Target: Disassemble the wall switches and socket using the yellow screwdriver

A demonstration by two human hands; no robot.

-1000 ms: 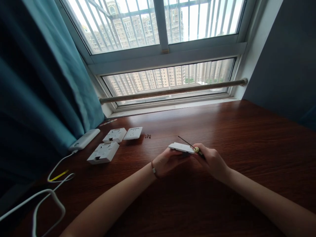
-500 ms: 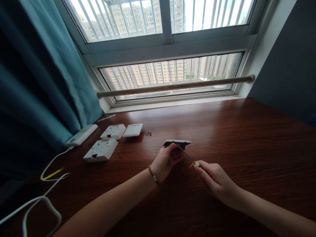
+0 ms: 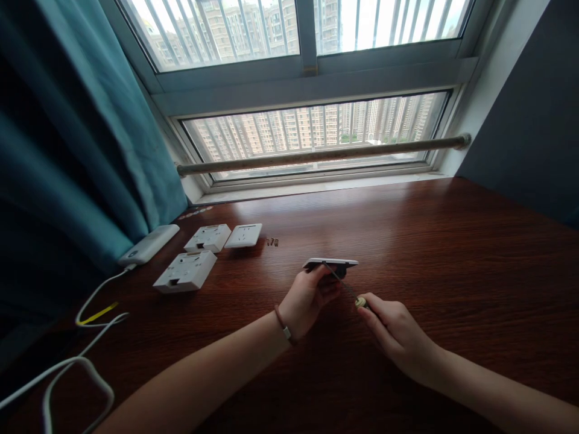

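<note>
My left hand (image 3: pixel 312 298) is closed around the underside of a flat white panel with a dark back (image 3: pixel 337 263), which looks like a wall socket plate; it is held above the table, seen almost edge-on. In my right hand (image 3: pixel 391 322) is a screwdriver (image 3: pixel 360 301) with a pale yellowish handle, gripped between thumb and fingers. Its thin shaft slants up and left to the panel's near edge. Whether the tip sits in a screw or a slot cannot be made out. My left fingers are partly hidden beneath the panel.
Two white mounting boxes (image 3: pixel 185 272) and a white socket plate (image 3: pixel 243 235) lie to the left on the brown wooden table (image 3: pixel 452 259). Several small screws (image 3: pixel 272 242) are beside the plate. A white power strip (image 3: pixel 149 244) with a cable (image 3: pixel 97 295) lies by the blue curtain (image 3: pixel 90 120).
The panel has shifted slightly right and turned a little in my left hand, showing a round dark part beneath. My right fingers have closed in more on the screwdriver handle.
</note>
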